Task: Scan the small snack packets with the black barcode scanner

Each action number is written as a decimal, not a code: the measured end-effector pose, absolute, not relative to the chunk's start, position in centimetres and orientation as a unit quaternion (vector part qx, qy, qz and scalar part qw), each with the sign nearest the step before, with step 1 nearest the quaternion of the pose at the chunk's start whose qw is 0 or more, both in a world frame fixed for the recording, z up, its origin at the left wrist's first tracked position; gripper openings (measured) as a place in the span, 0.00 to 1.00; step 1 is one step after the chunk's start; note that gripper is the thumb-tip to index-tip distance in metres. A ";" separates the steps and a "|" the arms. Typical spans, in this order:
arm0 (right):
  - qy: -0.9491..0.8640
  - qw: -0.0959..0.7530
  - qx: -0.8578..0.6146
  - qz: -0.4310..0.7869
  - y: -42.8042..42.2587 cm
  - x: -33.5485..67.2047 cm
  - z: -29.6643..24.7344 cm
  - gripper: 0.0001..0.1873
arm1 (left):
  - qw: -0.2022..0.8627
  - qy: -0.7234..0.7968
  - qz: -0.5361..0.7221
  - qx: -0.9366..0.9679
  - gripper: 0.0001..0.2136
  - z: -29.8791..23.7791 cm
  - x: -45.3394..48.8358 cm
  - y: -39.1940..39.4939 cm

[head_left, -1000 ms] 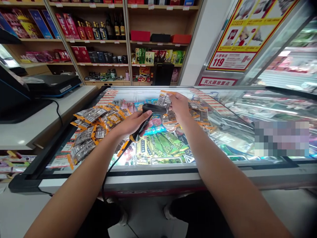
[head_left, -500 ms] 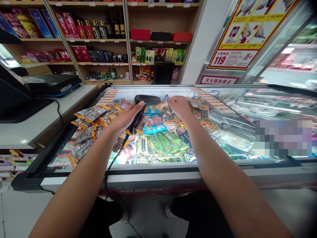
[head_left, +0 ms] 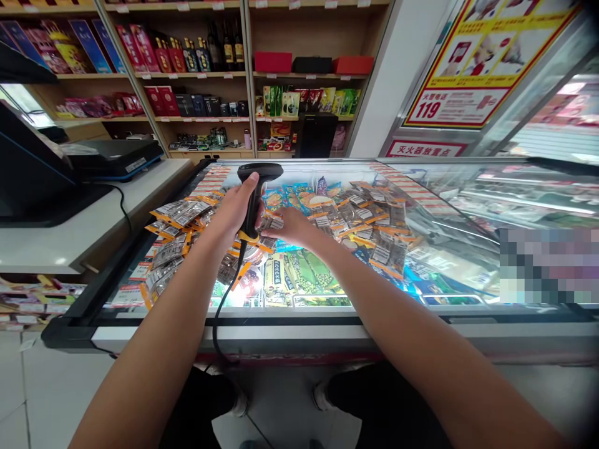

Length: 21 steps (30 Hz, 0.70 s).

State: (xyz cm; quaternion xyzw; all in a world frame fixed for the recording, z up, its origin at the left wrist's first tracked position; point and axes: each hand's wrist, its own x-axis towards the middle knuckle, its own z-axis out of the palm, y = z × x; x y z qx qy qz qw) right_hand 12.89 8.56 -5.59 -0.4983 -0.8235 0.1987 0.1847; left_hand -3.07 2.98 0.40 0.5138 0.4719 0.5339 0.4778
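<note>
Where the scanner (head_left: 253,212) is: upright over the freezer (head_left: 299,331).
Left grip (head_left: 235,209): closed round the scanner's handle.
Right grip (head_left: 294,227): pinching a packet (head_left: 272,222) over the freezer.
Packet piles (head_left: 181,213): on top of the freezer, one left, one right.
Bench (head_left: 42,249): left of the freezer, bearing a black device (head_left: 110,153).
Shelves (head_left: 318,34): beyond the freezer.

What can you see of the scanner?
The scanner looks like black plastic: wide head uppermost, slimmer grip slightly tilted, yellow trim at its base. The left hand wraps the grip, thumb near the head. A cable leaves the base and hangs past the front edge of the display case. It's held over the case; contact with the nearby packet is unclear.
</note>
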 end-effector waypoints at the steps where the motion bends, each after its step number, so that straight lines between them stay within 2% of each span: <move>1: -0.805 0.236 -0.496 0.224 8.9 13.2 -5.5 0.36 | 0.479 0.475 0.527 0.517 0.24 0.4 -3.0 2.9; 4: -0.745 0.377 -0.493 0.244 10.2 14.9 -4.8 0.24 | 0.480 0.481 0.505 0.533 0.23 0.5 -2.8 2.5; 7: -0.698 0.448 -0.496 0.258 11.6 16.9 -3.7 0.15 | 0.492 0.474 0.445 0.579 0.24 0.6 -2.7 2.0; 14: -0.582 0.543 -0.506 0.331 12.9 19.9 -2.5 0.12 | 0.547 0.431 0.352 0.626 0.24 -0.2 -2.4 1.6; 21: -0.556 0.566 -0.488 0.364 14.1 20.7 -3.0 0.14 | 0.553 0.431 0.321 0.637 0.27 -0.7 -2.2 1.7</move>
